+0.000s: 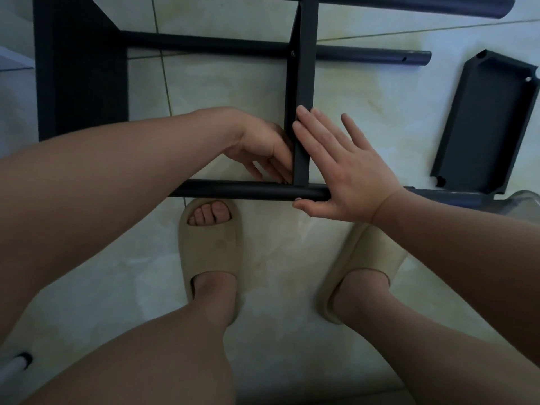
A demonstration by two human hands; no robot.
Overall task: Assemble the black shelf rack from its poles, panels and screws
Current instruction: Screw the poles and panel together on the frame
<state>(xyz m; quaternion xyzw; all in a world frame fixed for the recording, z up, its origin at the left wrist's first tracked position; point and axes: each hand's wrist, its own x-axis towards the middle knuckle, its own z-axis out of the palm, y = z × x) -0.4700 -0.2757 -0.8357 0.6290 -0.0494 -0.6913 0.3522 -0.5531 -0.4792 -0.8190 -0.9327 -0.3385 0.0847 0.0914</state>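
Observation:
The black rack lies on its side on the tiled floor. A near pole (233,190) runs left to right, and a middle panel (304,83) stands edge-on across it. My left hand (263,147) is on the panel's left side, fingers pointing down at the joint with the pole; whether it holds a screw is hidden. My right hand (342,168) lies flat with straight fingers against the panel's right face, thumb under the pole. Another panel (79,68) stands at the left end. A loose panel (485,121) lies on the floor at right.
Two more poles run across the back, one (371,55) with a screw hole near its free end, one (409,4) at the top edge. My feet in beige slippers (210,247) stand just behind the near pole. A clear plastic thing (523,203) sits at right.

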